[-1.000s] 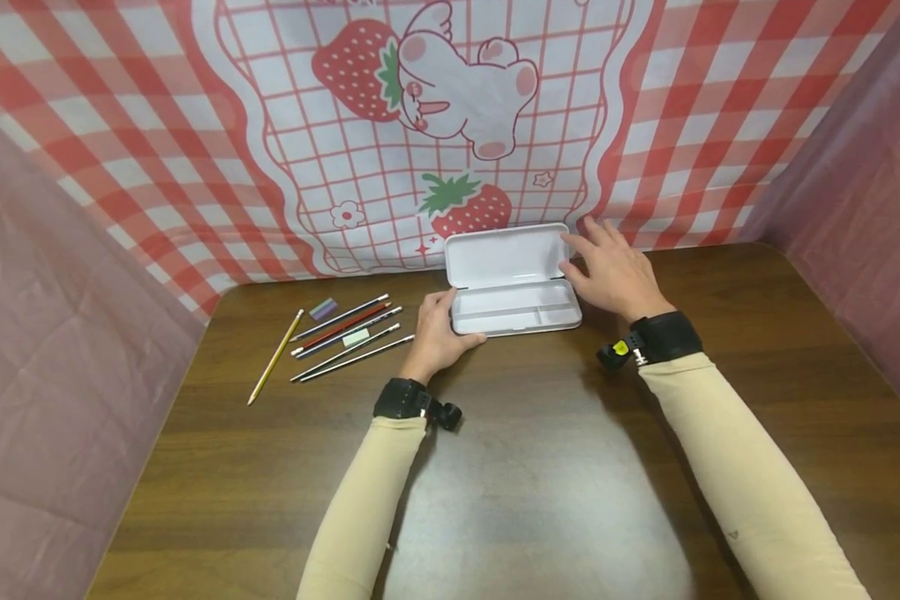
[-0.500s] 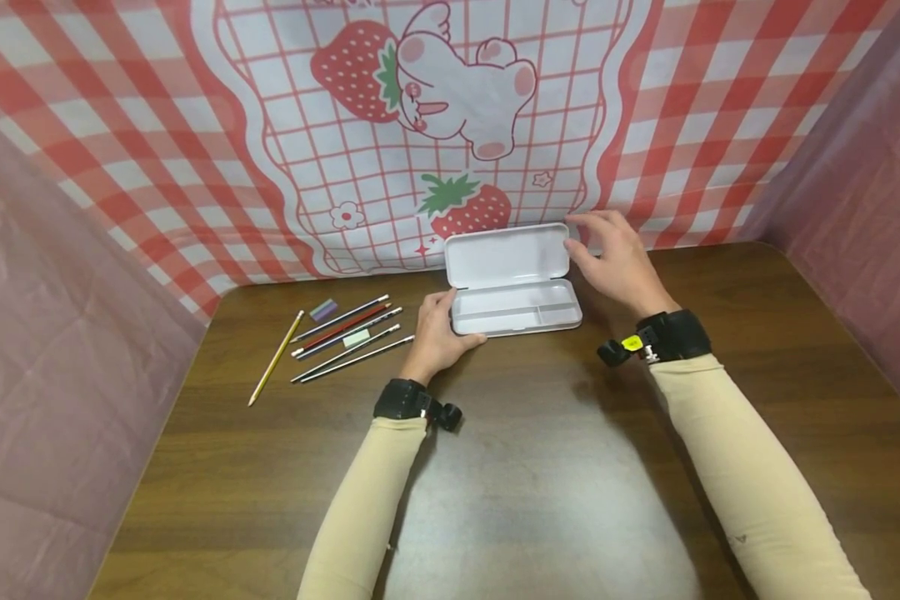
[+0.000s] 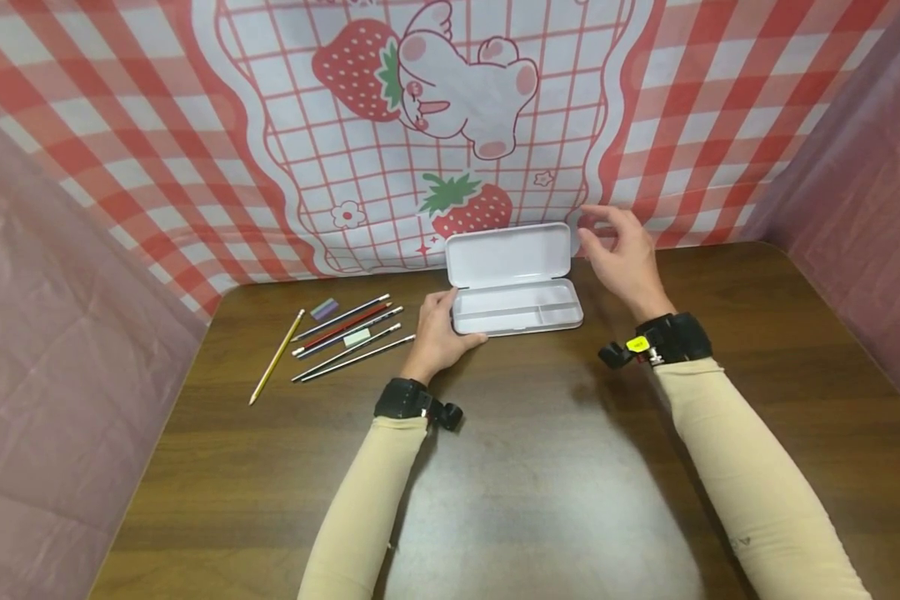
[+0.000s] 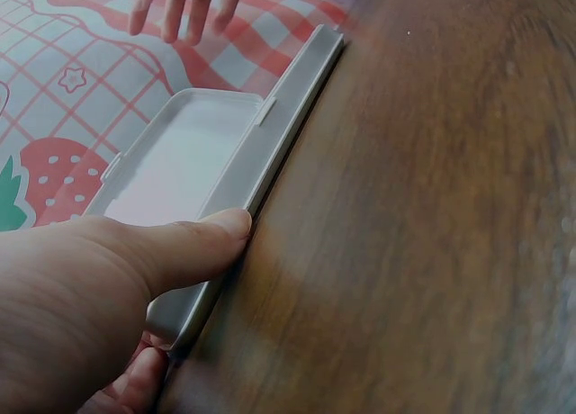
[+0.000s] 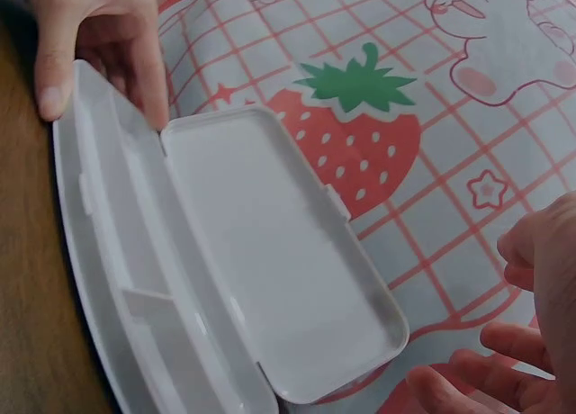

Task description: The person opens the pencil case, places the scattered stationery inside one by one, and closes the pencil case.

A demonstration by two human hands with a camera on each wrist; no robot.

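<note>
A white pencil case (image 3: 507,257) stands at the back of the table with its lid raised against the cloth. Its base is divided into compartments, and nothing lies in them. My left hand (image 3: 438,333) grips the base at its left end, the thumb (image 4: 202,243) along the front wall and the fingers round the end. To the right of the lid, my right hand (image 3: 626,262) is held in the air, apart from the case, its fingers loosely bent around nothing. The right wrist view shows the lid (image 5: 279,252) beside those fingers.
Left of the case lie several pencils, among them a yellow pencil (image 3: 277,357) and a red pencil (image 3: 345,325). A pale green eraser (image 3: 357,337) sits among them, a purple striped block (image 3: 324,309) behind. A strawberry-print cloth (image 3: 450,125) hangs behind the wooden table (image 3: 540,467).
My right hand has drawn away from the lid's right edge, slightly up and to the right. The left hand and the pencil case have stayed in place.
</note>
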